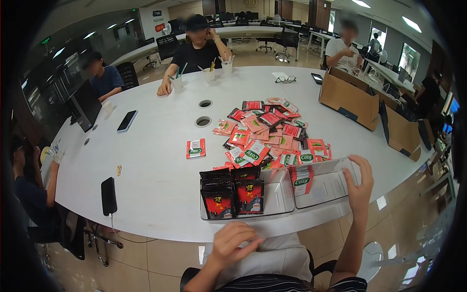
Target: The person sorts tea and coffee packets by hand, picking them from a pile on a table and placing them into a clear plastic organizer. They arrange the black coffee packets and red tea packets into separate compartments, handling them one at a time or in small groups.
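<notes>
"What are the hands doing on your feed?"

"From my remote seat I see the left hand (238, 243) in front of the coffee tray (281, 194), over the lap, fingers loosely curled and thumb apart, with nothing visible in it. The right hand (360, 185) is curved around the far end of the second tray (323, 189), to the right of the coffee tray. I can't tell how firmly it grips."

"And the sachets?"

"I count two groups of black-and-red coffee sachets (250, 197) upright in the left part of the coffee tray; its right part shows bare floor. To the right of it, a row of Cozy sachets (301, 181) stands at the near end of the second tray. Behind the coffee tray a loose pile of sachets (272, 131) spreads over the white desk (155, 160), pink, red and black mixed."

"Anything beside it?"

"One lone Cozy sachet (196, 149) lies behind and left of the coffee tray. Further left of it I have a black phone (109, 195) with a cable plugged in."
</notes>
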A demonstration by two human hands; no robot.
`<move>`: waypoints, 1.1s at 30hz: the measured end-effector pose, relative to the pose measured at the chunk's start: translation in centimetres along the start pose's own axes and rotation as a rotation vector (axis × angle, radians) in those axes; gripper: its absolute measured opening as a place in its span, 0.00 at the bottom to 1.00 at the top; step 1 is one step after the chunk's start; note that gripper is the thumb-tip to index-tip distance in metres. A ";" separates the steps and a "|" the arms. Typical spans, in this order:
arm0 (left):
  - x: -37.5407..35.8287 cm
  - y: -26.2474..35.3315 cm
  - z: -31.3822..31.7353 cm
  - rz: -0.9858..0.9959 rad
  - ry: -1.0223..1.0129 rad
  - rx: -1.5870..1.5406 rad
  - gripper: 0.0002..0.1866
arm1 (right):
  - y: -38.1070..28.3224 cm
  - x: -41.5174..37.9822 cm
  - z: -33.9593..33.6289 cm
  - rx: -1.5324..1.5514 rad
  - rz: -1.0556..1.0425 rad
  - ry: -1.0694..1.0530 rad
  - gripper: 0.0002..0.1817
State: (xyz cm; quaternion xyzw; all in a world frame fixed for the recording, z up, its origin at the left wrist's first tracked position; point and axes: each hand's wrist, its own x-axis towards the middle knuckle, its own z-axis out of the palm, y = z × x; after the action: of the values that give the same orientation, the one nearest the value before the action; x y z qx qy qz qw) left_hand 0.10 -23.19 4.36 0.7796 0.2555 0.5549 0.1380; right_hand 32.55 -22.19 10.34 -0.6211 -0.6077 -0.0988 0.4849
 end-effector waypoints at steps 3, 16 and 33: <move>2.8 -0.1 -1.4 -0.032 0.052 0.207 0.15 | 5.2 -2.0 -1.9 0.018 0.153 0.071 0.13; 9.7 -2.7 1.8 -0.240 -0.688 1.025 0.63 | 12.4 -4.9 1.1 0.779 0.591 -0.047 0.39; 9.3 -2.0 1.5 -0.153 -0.532 0.994 0.46 | 9.2 -4.5 0.9 0.532 0.344 -0.352 0.65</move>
State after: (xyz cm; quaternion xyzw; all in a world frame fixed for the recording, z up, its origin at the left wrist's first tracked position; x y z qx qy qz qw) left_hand 3.35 -16.30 10.22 0.8430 0.4981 0.1412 -0.1459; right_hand 38.81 -22.60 2.22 -0.5738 -0.5729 0.2541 0.5272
